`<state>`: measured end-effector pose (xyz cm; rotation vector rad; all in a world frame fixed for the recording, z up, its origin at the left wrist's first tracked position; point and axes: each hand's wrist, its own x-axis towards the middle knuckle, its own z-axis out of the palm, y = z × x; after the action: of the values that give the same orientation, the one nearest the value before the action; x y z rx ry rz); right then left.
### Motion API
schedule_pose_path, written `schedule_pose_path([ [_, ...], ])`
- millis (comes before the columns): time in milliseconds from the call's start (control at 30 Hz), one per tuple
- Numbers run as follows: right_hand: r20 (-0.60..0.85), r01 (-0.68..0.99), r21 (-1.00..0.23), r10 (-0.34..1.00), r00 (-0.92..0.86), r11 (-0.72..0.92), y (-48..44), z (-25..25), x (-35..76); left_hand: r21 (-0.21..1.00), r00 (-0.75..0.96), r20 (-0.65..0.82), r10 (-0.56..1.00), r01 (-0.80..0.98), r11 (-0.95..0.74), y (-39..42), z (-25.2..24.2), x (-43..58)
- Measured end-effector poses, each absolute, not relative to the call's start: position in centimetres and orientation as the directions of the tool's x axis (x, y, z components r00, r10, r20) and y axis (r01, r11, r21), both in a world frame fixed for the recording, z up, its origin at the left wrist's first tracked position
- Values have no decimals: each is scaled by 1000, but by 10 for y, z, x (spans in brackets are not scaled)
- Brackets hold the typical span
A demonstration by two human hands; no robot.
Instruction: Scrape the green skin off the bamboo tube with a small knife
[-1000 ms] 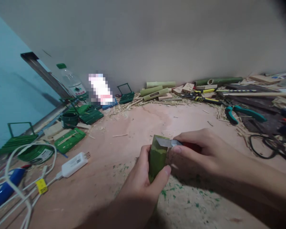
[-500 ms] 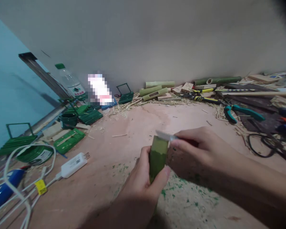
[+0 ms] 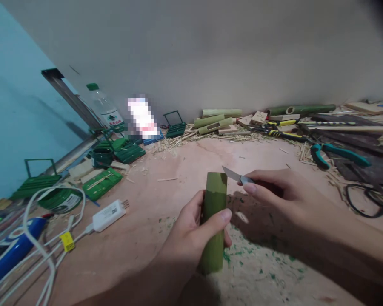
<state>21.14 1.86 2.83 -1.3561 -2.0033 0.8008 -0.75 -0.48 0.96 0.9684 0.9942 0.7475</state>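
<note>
My left hand (image 3: 194, 238) is wrapped round a green bamboo piece (image 3: 214, 193), its thumb across the front face. The bamboo stands roughly upright over the table, with a lighter patch at its upper end. In my right hand (image 3: 274, 191) is a craft knife (image 3: 232, 173), gripped near the blade between thumb and fingers. Its blade points up and left, just right of the bamboo's top edge, and seems slightly apart from it. Most of the knife's handle is hidden in the palm.
Pliers (image 3: 338, 155) and glasses (image 3: 364, 202) lie at the right. Bamboo tubes (image 3: 215, 125) and wood scraps line the wall. On the left are a white charger (image 3: 108, 216) with cable, small green-painted models (image 3: 35, 185), a water bottle (image 3: 107, 108) and a blurred bright screen (image 3: 142, 118).
The knife has moved off the bamboo's top edge to the right. My left hand has turned the bamboo more upright, so more of its length shows. The view has shifted slightly left.
</note>
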Motion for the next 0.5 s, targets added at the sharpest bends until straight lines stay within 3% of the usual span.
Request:
schedule_pose_path([
  [167,107,563,-744,896,-432,360,15,25,211,837,435,-381,816,-214,504,-2,9,-10],
  [367,96,545,-697,814,-572,465,9,31,205,877,502,-387,774,-57,476,-4,19,-9],
  [500,91,556,-695,823,-561,456,7,29,203,894,476,-388,789,-14,448,-4,21,-9],
])
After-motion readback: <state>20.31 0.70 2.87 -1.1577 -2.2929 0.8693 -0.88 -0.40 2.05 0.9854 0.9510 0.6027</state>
